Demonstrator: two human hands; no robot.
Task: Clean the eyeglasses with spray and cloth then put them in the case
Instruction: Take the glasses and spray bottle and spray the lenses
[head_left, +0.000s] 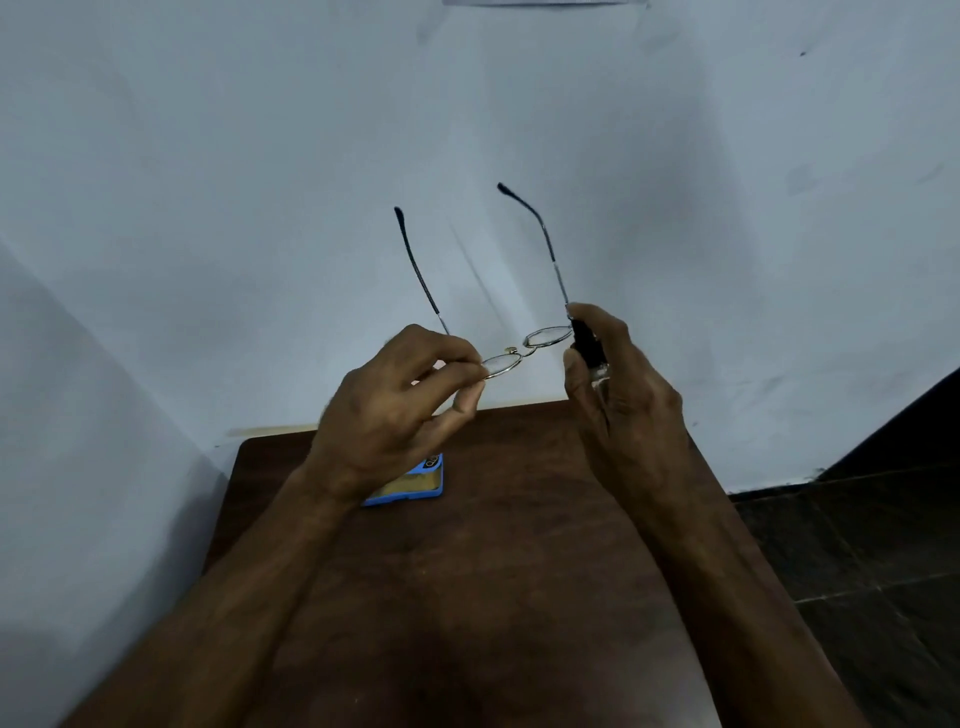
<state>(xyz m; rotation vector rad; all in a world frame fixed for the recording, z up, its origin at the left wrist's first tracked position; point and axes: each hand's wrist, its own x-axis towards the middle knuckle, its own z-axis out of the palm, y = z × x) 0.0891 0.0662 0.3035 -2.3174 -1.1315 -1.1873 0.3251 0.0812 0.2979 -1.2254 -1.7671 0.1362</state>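
The left hand (395, 415) pinches the glasses (525, 349) between thumb and fingertips at the outer rim of the left lens, holding them up in the air above the far edge of the desk (493, 571). The right hand (623, 410) is curled round a small spray bottle (587, 348) with a black top and a clear body, held upright just beside the right lens; whether the bottle touches the frame cannot be told. The glasses have thin metal rims and round lenses lying nearly flat, and both arms are unfolded, pointing away from the person and upward, their dark tips well apart. Below the left wrist, a flat blue item (415, 483) with a yellowish middle lies on the far left part of the dark brown desk; the wrist hides part of it, and what it is cannot be told. Both forearms reach in from the near edge across the desk. Behind the desk stands a pale wall (260, 156), and dark floor tiles (857, 545) show on the right.
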